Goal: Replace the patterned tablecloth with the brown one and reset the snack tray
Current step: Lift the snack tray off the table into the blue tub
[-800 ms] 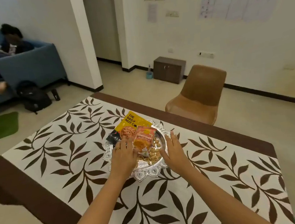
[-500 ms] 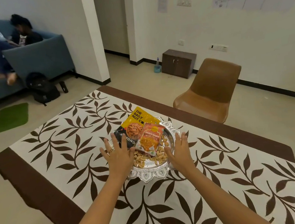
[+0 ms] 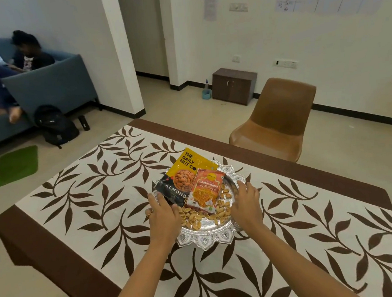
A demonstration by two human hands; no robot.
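- Round silver embossed snack tray (image 3: 204, 238) sits on the white cloth with brown leaf print (image 3: 81, 205), near the desk's middle, slightly toward the far edge.
- Left hand (image 3: 162, 218) and right hand (image 3: 246, 205) rest on opposite rims, fingers spread; whether either has closed on the rim cannot be told.
- Risk: loose nut shells (image 3: 196, 217) spill if the tray tilts.
- Risk: yellow-and-black almond pouch (image 3: 183, 176) overhangs the far rim, and orange snack packet (image 3: 204, 190) lies unsecured on top; either may slide off.
- No brown cloth in view.
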